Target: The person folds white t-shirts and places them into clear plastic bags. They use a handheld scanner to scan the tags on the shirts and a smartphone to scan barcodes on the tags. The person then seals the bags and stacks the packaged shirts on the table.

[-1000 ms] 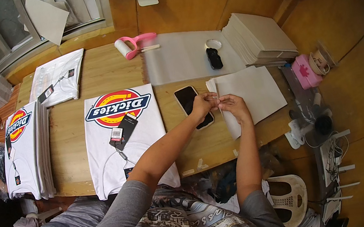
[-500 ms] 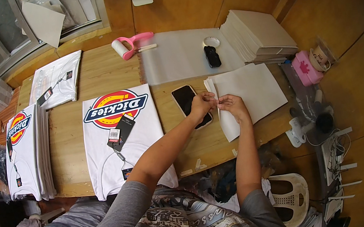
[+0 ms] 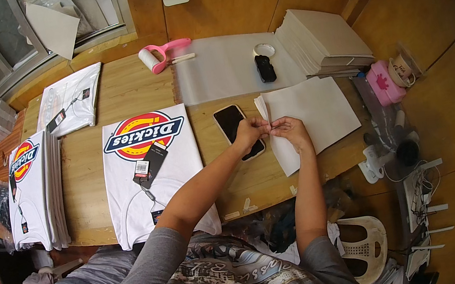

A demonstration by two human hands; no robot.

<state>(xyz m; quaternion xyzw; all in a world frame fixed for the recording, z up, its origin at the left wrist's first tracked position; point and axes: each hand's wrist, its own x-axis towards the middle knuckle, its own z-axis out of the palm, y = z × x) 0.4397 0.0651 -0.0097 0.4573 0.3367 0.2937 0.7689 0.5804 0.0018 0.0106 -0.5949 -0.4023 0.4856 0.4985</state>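
L hand (image 3: 251,132) & R hand (image 3: 293,131) meet at the L edge of the pale sheets (image 3: 320,117), fingers curled in, tips close tog. Can't tell if the tips are fully closed or what, if anything, is btwn them; too small. Sheets lie on the R part of the desk (image 3: 88,189), near the taller board stack (image 3: 328,41) on the far R; L edge looks layered & slightly lifted.

Handling (my guess): light, thin, semi-stiff, prob. paper or thin card; bends & creases easily, layers may cling or slide. Best hold: light thumb/finger pinch on the L edge, other hand supporting nr the middle; avoid squeezing corners.

Phone (image 3: 228,119) just L of the sheets, partly under the L hand & forearm. White tee (image 3: 131,212) w/ dark tag (image 3: 157,160) further L, flat, well apart from the hands.
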